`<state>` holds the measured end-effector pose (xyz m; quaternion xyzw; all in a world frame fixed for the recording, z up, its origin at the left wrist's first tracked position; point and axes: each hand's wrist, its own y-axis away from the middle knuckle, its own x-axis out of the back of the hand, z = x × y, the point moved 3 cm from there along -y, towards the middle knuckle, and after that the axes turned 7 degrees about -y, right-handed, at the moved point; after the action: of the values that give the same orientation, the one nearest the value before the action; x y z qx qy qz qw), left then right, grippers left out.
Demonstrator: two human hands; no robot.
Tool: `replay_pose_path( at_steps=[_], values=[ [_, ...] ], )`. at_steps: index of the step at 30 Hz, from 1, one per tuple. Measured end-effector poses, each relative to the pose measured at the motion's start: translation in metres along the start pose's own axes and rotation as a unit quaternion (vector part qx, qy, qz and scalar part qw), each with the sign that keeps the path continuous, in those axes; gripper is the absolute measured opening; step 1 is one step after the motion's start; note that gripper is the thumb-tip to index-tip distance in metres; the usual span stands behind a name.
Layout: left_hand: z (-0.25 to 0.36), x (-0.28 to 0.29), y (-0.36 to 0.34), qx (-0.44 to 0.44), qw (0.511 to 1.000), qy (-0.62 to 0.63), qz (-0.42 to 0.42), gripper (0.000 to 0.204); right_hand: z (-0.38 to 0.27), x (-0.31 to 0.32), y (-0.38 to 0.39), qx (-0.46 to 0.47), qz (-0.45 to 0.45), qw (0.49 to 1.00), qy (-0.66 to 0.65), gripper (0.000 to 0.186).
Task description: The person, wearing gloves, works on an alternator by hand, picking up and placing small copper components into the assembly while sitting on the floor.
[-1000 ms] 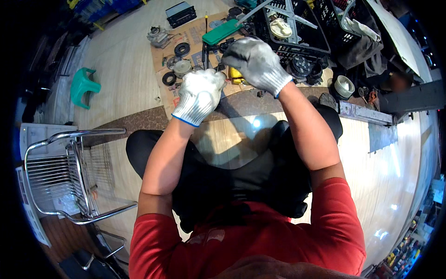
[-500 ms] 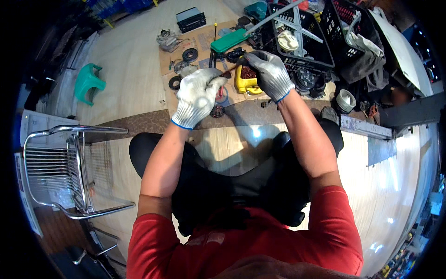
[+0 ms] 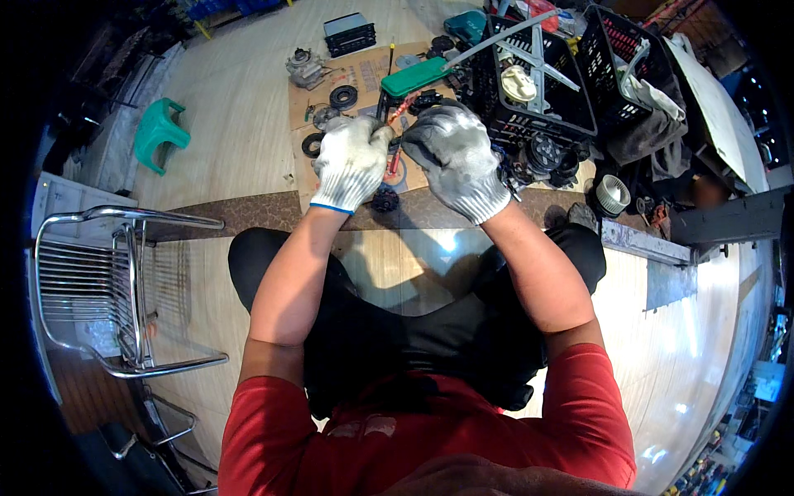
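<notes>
Reaching forward over our knees, we hold both gloved hands close together above the floor. Our left hand (image 3: 351,159) is curled into a fist, its fingers closed around the handle end of a thin red-handled tool (image 3: 398,116). Our right hand (image 3: 453,157) sits just beside it, knuckles up, fingers folded down over something small that we cannot make out; the tool runs between the two hands. Under and beyond them lies a sheet of cardboard (image 3: 364,78) strewn with dark round parts. A green flat case (image 3: 413,77) lies just beyond the hands, and black plastic crates (image 3: 538,107) crowd in on the far right, touching our right glove's outline. A metal chair (image 3: 107,289) stands at the near left, a green stool (image 3: 161,132) well apart at the far left.
</notes>
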<state>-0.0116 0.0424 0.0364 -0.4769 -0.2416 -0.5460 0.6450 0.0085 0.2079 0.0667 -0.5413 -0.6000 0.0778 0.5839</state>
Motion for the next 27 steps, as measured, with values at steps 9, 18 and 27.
replay_pose_path(
  at_steps=[9,18,27],
  values=[
    [0.016,-0.014,0.018,-0.292,0.942,-0.165,-0.032,0.011,0.026,0.008,0.002,-0.109,-0.037,0.993,0.005,0.016],
    [0.015,0.010,0.015,-0.316,0.947,0.046,-0.043,0.020,0.066,0.004,0.020,-0.437,-0.071,0.846,-0.298,0.034],
    [0.010,0.026,0.011,-0.042,0.975,0.213,-0.038,0.024,0.058,-0.018,0.030,-0.466,0.071,0.728,-0.497,0.024]
  ],
)
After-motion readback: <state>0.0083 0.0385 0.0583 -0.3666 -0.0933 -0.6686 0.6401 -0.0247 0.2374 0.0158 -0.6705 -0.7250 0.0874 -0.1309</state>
